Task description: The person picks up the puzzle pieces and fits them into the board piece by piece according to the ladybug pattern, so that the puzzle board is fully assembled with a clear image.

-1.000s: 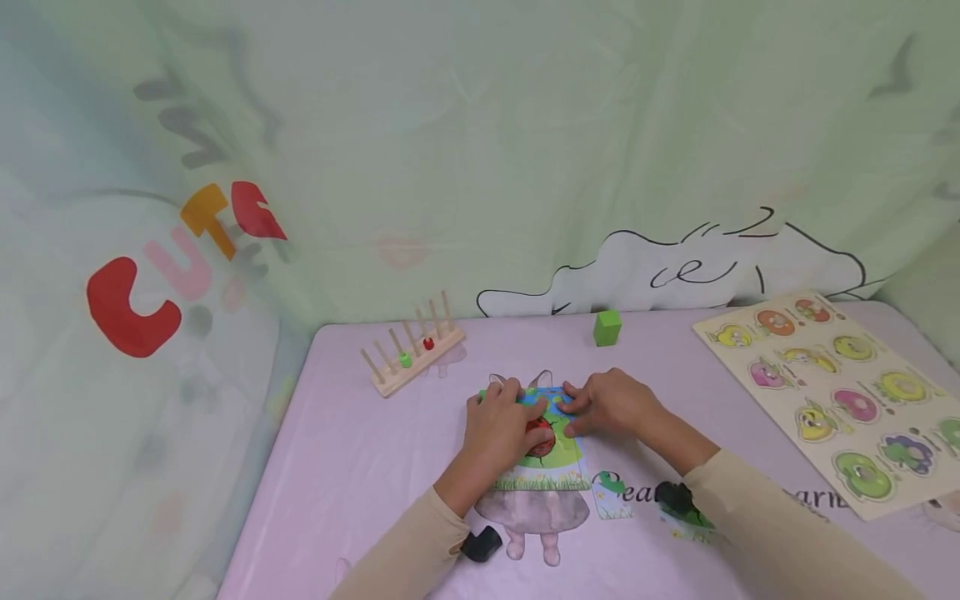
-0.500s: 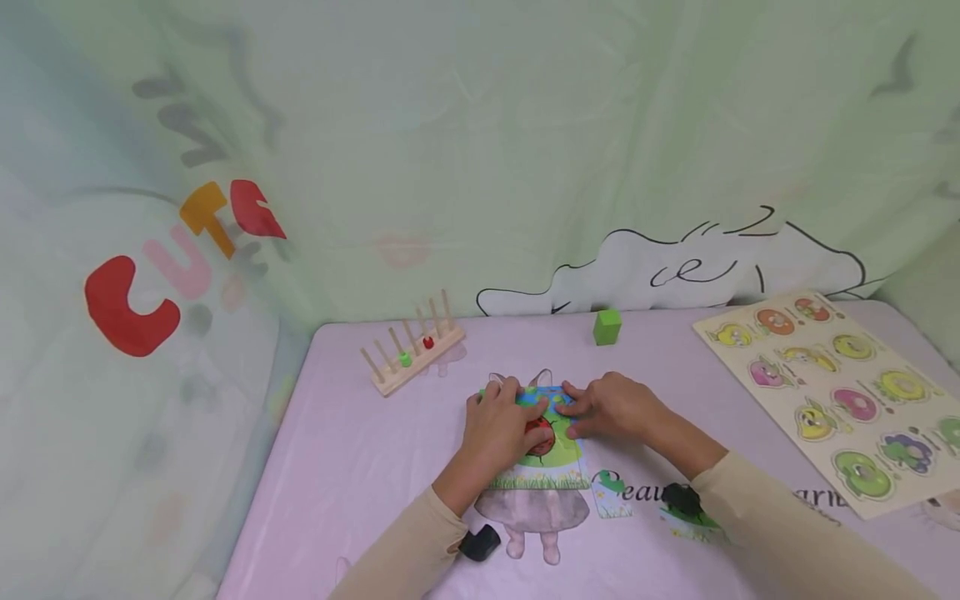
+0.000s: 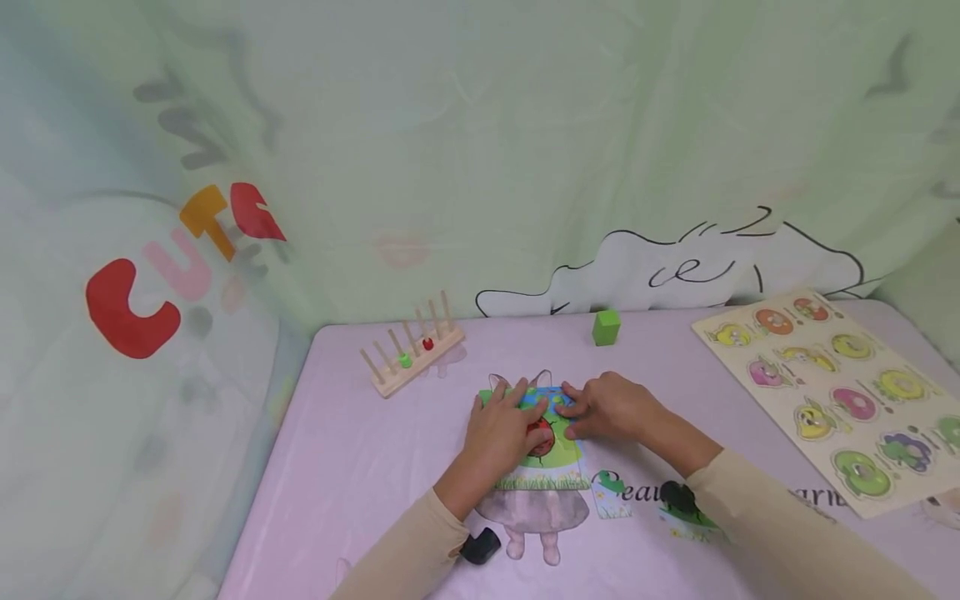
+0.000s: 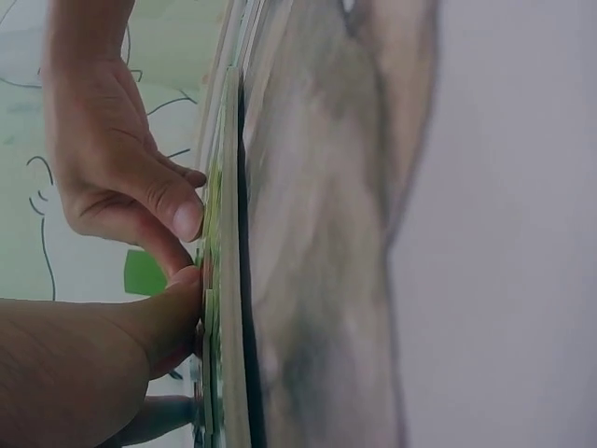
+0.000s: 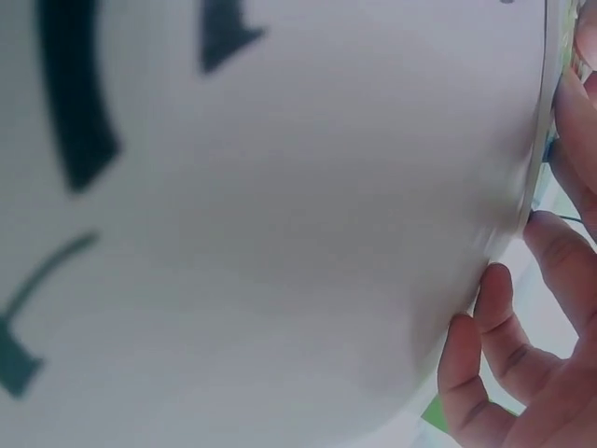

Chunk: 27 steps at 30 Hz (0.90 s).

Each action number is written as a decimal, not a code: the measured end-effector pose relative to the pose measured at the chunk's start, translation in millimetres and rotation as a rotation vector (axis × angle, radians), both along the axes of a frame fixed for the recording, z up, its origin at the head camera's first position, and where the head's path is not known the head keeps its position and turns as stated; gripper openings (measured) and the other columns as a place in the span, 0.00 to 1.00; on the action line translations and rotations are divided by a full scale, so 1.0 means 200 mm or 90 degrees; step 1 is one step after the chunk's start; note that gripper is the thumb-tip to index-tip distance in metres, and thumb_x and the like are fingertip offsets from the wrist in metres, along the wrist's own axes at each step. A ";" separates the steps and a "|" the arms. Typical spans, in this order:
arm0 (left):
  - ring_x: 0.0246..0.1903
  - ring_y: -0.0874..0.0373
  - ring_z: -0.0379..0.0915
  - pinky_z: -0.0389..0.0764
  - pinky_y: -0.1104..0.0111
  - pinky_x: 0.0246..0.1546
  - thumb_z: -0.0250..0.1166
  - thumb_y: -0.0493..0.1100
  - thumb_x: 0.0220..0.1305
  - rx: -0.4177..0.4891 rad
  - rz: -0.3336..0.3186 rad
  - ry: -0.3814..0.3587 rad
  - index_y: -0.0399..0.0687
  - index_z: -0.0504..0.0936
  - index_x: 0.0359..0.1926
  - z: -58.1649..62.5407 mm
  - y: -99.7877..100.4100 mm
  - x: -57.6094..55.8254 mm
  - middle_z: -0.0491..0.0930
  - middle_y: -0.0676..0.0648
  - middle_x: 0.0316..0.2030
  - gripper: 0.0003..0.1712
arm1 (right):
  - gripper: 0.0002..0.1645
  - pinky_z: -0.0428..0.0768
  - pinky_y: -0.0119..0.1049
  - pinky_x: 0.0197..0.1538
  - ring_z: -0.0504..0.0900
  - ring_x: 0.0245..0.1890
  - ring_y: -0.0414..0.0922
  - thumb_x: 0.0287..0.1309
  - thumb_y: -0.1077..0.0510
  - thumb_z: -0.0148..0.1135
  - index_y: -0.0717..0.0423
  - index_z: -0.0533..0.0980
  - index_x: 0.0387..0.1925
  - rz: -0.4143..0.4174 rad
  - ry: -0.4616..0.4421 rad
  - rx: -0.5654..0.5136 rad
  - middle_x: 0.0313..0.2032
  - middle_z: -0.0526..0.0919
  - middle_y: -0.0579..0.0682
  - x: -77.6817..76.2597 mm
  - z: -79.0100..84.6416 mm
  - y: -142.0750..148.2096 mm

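Observation:
A picture puzzle board [image 3: 543, 482] with a red ladybug [image 3: 542, 437] on green, blue sky above and grass along its lower edge lies on the table. My left hand [image 3: 501, 429] rests across its left half, fingers spread, thumb over the ladybug. At the upper right part of the board, my right hand [image 3: 611, 404] touches the picture with thumb and index finger apart. In the left wrist view, thumb and fingertips of both hands press at the thin board's face. The right wrist view shows the other right fingertips [image 5: 494, 280] bent down by the board's corner, on the tablecloth.
Loose puzzle pieces [image 3: 613, 497] lie right of the board, one partly under the right sleeve. A wooden peg rack [image 3: 420, 358] with a green and a red bead stands back left. A green block [image 3: 606, 327] stands behind; a fruit puzzle board [image 3: 810, 433] lies at right.
My left fingers have spread and shifted slightly on the board, so its upper left corner shows more. The right hand stays nearly in place.

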State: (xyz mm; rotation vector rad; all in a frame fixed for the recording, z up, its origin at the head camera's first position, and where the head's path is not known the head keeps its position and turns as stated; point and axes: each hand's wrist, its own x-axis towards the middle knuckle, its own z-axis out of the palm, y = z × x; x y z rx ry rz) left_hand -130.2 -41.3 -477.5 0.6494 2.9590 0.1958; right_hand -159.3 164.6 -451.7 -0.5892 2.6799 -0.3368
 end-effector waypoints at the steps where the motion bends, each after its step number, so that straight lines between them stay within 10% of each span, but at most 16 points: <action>1: 0.75 0.42 0.60 0.69 0.39 0.67 0.59 0.67 0.68 -0.001 -0.001 0.000 0.71 0.75 0.70 0.00 0.00 0.00 0.66 0.49 0.75 0.31 | 0.27 0.82 0.53 0.53 0.78 0.63 0.62 0.52 0.39 0.76 0.38 0.85 0.54 -0.003 -0.003 0.004 0.67 0.77 0.49 0.00 0.00 0.00; 15: 0.74 0.47 0.63 0.75 0.44 0.63 0.56 0.73 0.67 -0.063 -0.007 0.013 0.77 0.71 0.71 0.02 -0.01 -0.02 0.66 0.53 0.75 0.33 | 0.30 0.83 0.49 0.47 0.81 0.54 0.58 0.55 0.40 0.74 0.39 0.82 0.59 0.012 0.017 0.013 0.70 0.75 0.48 0.05 0.02 0.00; 27: 0.75 0.46 0.62 0.73 0.46 0.66 0.64 0.62 0.68 0.057 -0.057 -0.041 0.65 0.76 0.69 0.01 -0.11 -0.04 0.65 0.48 0.76 0.31 | 0.25 0.84 0.50 0.42 0.83 0.54 0.56 0.49 0.37 0.77 0.34 0.87 0.50 -0.057 0.033 0.021 0.59 0.84 0.49 0.07 0.01 -0.01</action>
